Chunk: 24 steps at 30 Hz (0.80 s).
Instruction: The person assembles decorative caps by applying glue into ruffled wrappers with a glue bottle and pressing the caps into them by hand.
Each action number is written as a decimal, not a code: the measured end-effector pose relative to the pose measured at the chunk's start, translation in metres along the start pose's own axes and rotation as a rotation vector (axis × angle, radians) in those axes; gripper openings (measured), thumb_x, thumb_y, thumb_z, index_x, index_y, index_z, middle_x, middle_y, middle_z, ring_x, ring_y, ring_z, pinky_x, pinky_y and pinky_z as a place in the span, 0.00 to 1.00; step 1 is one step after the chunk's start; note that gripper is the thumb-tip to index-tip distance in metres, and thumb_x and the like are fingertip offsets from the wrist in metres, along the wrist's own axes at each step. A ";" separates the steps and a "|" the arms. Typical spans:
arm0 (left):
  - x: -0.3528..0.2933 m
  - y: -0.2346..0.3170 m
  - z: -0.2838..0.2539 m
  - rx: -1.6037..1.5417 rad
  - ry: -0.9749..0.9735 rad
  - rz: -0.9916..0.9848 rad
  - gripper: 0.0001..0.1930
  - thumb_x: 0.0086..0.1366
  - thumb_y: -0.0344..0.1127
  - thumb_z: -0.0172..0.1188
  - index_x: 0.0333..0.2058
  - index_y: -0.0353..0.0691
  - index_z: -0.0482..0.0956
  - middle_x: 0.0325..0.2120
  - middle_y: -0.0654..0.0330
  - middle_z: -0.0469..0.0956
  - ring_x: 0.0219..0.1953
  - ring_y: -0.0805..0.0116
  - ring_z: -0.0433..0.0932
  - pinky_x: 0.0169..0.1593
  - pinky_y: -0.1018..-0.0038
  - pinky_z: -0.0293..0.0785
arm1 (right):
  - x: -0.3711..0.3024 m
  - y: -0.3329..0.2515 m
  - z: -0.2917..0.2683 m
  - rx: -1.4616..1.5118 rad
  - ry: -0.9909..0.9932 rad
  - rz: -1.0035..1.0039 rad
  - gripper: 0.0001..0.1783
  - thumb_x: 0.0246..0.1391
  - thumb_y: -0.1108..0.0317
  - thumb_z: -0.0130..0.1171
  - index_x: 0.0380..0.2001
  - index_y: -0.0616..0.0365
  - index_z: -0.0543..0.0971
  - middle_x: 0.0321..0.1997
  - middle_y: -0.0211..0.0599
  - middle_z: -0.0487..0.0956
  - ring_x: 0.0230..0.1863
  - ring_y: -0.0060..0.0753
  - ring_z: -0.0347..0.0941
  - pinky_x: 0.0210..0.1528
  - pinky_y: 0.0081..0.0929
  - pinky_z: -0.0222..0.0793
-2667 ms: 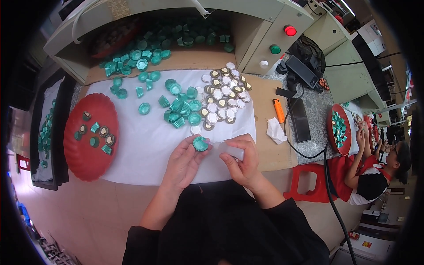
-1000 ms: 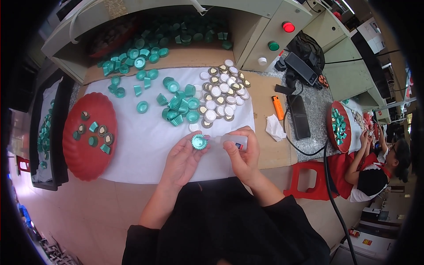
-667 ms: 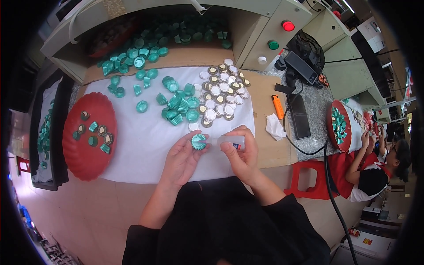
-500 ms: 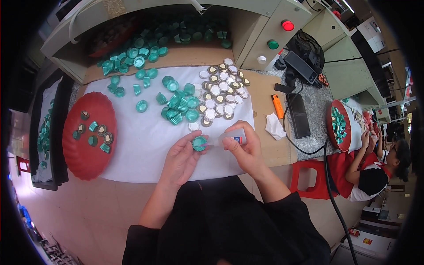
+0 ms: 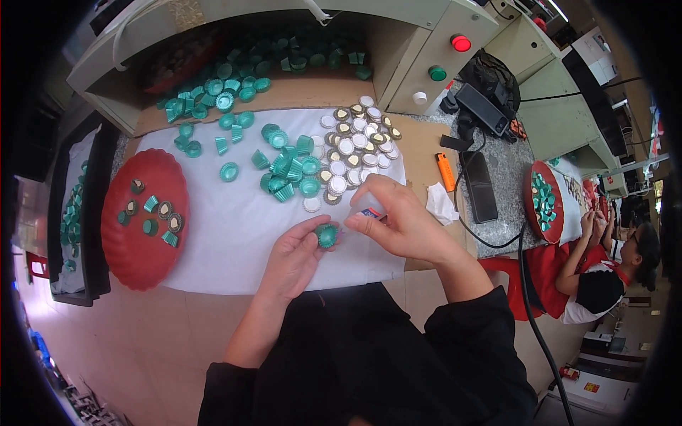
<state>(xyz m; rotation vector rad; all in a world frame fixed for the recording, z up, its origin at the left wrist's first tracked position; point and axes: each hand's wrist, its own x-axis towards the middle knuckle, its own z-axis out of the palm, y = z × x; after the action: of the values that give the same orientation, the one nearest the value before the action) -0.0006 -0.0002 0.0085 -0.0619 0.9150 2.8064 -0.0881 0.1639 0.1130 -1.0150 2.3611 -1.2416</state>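
My left hand (image 5: 293,261) is closed on a small green fluted cup (image 5: 327,236), pinched between thumb and fingertips with its mouth tilted toward me. Just right of it, my right hand (image 5: 399,226) grips a small translucent squeeze bottle (image 5: 371,213) with a blue and red label. The bottle is mostly hidden by the fingers, and a thin nozzle seems to point at the cup. Beyond my hands on the white cloth (image 5: 213,263) lies a heap of green fluted cups (image 5: 285,167). Right of that heap are many round white and gold discs (image 5: 356,145) with dark rims.
A red scalloped tray (image 5: 138,245) at left holds several cups and discs. More green cups (image 5: 227,89) spill from beneath the machine (image 5: 405,64). On the right lie an orange lighter (image 5: 445,172), a crumpled tissue (image 5: 442,204) and a phone (image 5: 479,186). A co-worker (image 5: 604,277) sits farther right.
My right hand has turned and its wrist has swung outward, so the bottle now leans toward the cup and shows less. The cup has tilted and shifted slightly right in my left hand.
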 end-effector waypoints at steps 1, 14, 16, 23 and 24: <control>0.000 0.000 0.001 0.003 0.012 -0.001 0.16 0.60 0.31 0.47 0.46 0.29 0.64 0.42 0.51 0.68 0.44 0.62 0.67 0.51 0.67 0.61 | 0.000 -0.002 -0.001 -0.010 0.006 -0.001 0.12 0.44 0.66 0.57 0.29 0.60 0.68 0.27 0.34 0.69 0.27 0.24 0.66 0.23 0.18 0.63; -0.001 -0.001 -0.004 -0.011 0.022 -0.012 0.16 0.60 0.31 0.45 0.46 0.31 0.63 0.43 0.50 0.67 0.45 0.60 0.68 0.50 0.67 0.61 | -0.035 0.082 0.024 1.616 0.333 0.248 0.21 0.46 0.68 0.56 0.44 0.59 0.66 0.37 0.36 0.72 0.34 0.26 0.69 0.35 0.20 0.65; -0.001 -0.002 -0.005 -0.032 0.009 -0.020 0.16 0.60 0.30 0.45 0.46 0.31 0.63 0.43 0.50 0.67 0.45 0.59 0.68 0.51 0.67 0.61 | -0.036 0.088 0.017 1.668 0.346 0.247 0.18 0.47 0.66 0.54 0.42 0.61 0.67 0.37 0.37 0.72 0.33 0.26 0.70 0.34 0.20 0.65; -0.001 -0.002 -0.005 -0.012 0.020 -0.027 0.16 0.60 0.30 0.45 0.46 0.30 0.62 0.44 0.49 0.66 0.46 0.59 0.67 0.52 0.66 0.61 | -0.020 0.077 -0.007 0.946 0.307 0.262 0.10 0.45 0.70 0.55 0.32 0.63 0.69 0.35 0.36 0.74 0.33 0.30 0.72 0.34 0.24 0.67; -0.001 -0.002 -0.005 -0.012 0.017 -0.027 0.16 0.60 0.30 0.45 0.46 0.30 0.62 0.44 0.49 0.66 0.46 0.59 0.67 0.52 0.66 0.61 | -0.014 0.080 -0.008 0.834 0.324 0.242 0.09 0.41 0.70 0.57 0.26 0.62 0.70 0.32 0.35 0.74 0.33 0.29 0.72 0.33 0.23 0.66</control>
<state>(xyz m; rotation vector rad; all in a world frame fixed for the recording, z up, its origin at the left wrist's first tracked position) 0.0007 -0.0024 0.0033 -0.0997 0.8938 2.7910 -0.1191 0.2089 0.0528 -0.2651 1.7479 -2.1129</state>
